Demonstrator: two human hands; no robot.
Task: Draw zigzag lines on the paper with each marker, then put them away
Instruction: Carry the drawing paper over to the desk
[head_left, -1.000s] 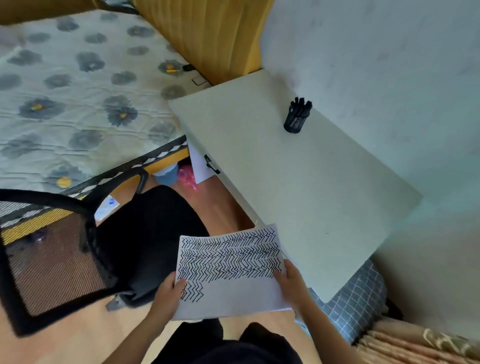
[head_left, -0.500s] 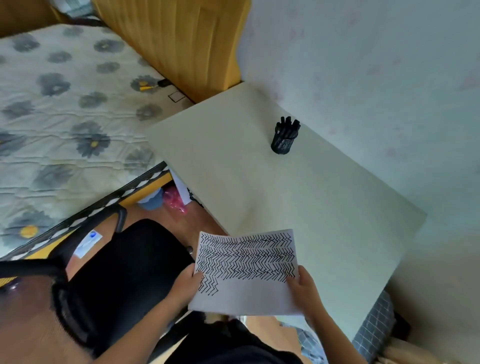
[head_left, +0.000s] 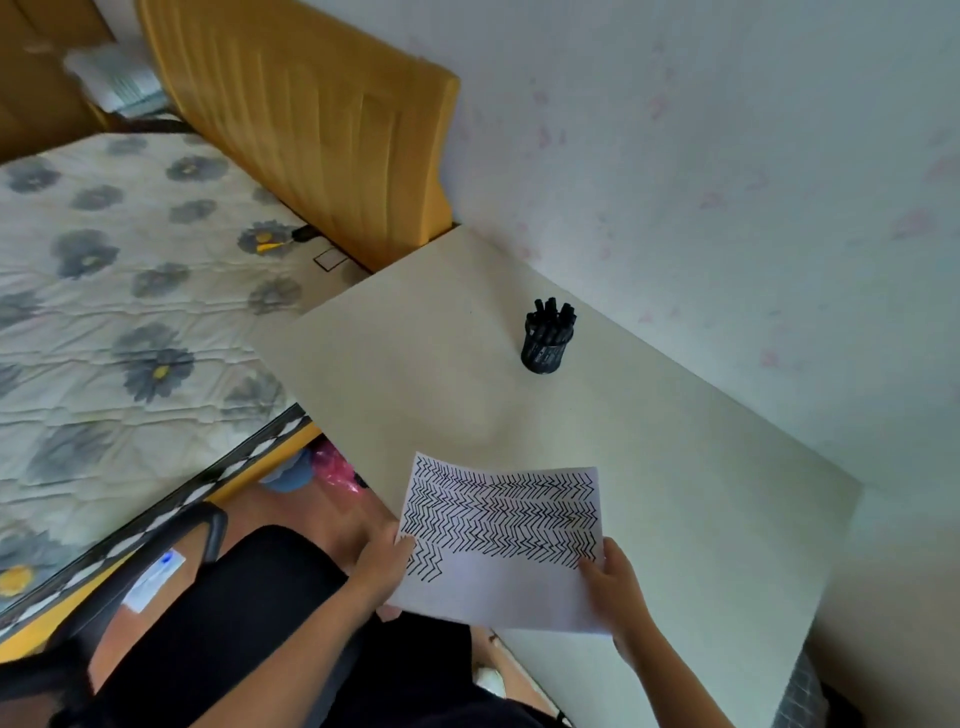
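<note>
Two hands are holding one sheet, and I am reading the view from the left across. Farthest left, a mattress (head_left: 130, 312) with a grey flower print is lying against an ochre padded headboard (head_left: 311, 130), and below it a black chair (head_left: 218, 623) is sitting beside the person's dark-clothed lap. Moving right, I am seeing the left hand (head_left: 382, 569) gripping the left edge of the paper (head_left: 501, 551), thumb lying on top of the sheet and the other fingers tucked under it (those I cannot make out). The paper is hanging tilted over the near edge of the pale table (head_left: 675, 493), partly above the tabletop and partly above the lap; I cannot tell whether its far edge is touching the surface. Rows of black zigzag lines are filling its upper part, with a short extra patch near the left thumb, while the lower strip is staying blank. Farther right, the right hand (head_left: 615, 590) is pinching the paper's right edge, thumb on top. Well beyond the sheet, near the wall, a black mesh cup (head_left: 543, 353) is standing upright on the table with black markers (head_left: 553, 314) bunched inside it, caps pointing up.
</note>
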